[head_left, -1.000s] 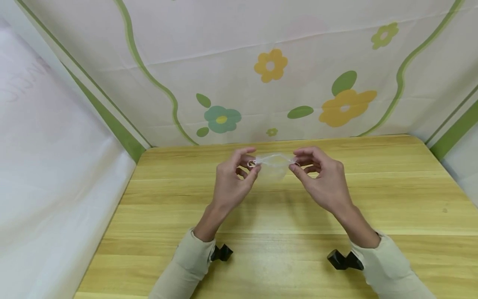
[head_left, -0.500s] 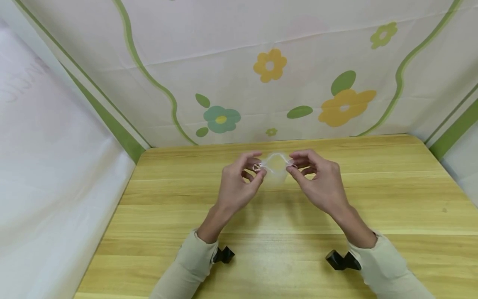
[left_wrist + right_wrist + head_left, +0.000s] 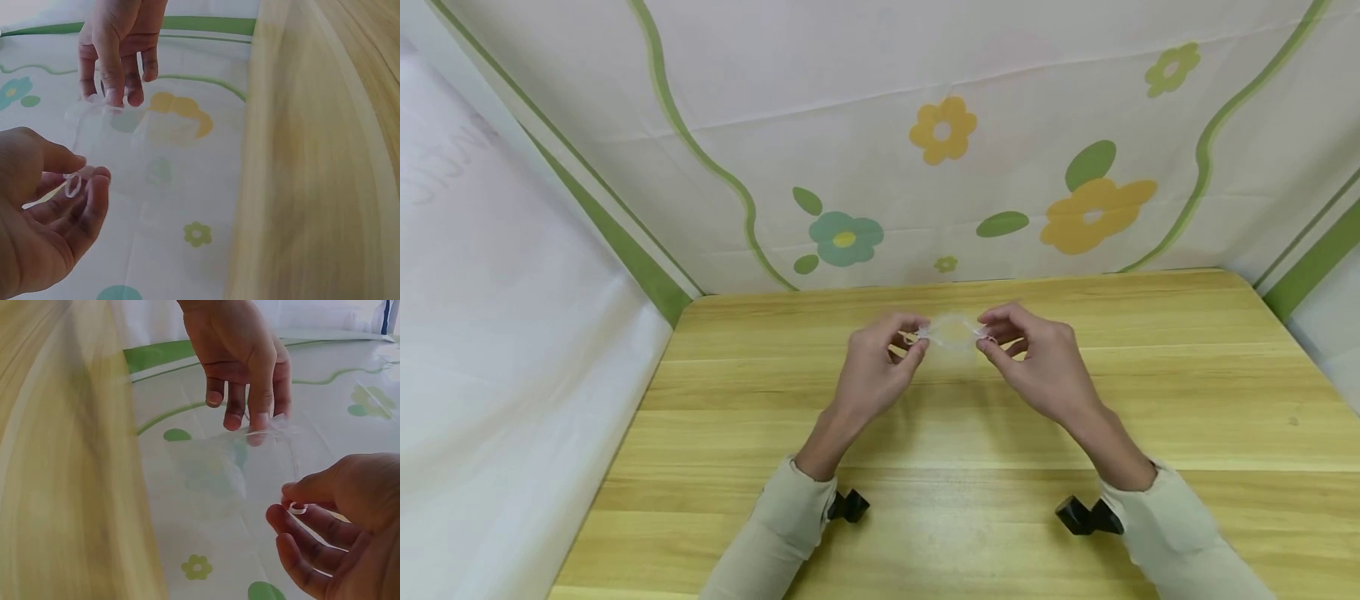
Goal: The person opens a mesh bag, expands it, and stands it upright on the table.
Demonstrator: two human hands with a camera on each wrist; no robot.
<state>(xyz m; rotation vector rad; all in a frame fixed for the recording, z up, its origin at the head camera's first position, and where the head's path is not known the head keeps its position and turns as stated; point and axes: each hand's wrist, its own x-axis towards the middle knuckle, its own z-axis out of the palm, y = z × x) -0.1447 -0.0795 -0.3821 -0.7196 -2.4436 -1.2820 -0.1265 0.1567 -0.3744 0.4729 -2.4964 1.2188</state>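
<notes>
A small translucent drawstring bag [image 3: 955, 335] hangs between both hands above the far part of the table, its mouth spread apart. At the bag's left corner, my left hand [image 3: 878, 362] pinches the edge between thumb and fingers, with a white cord loop [image 3: 73, 185] poking out. My right hand [image 3: 1043, 367] pinches the opposite corner, where another small white loop [image 3: 298, 509] shows. Both wrist views show the thin, see-through body of the bag [image 3: 119, 147] reaching out past the fingers. Nothing can be made out inside it.
The wood-grain table [image 3: 955, 533] ends at a white cloth backdrop [image 3: 850, 125] printed with flowers and green lines. White cloth [image 3: 497, 375] also hangs along the left side. Black wrist-camera mounts [image 3: 853, 506] stick out from both beige sleeves [image 3: 775, 525].
The hands came a little closer together, the left moving rightward more than the right. The bag's mouth went from nearly flat to a wider rounded opening. Both hands kept their pinch.
</notes>
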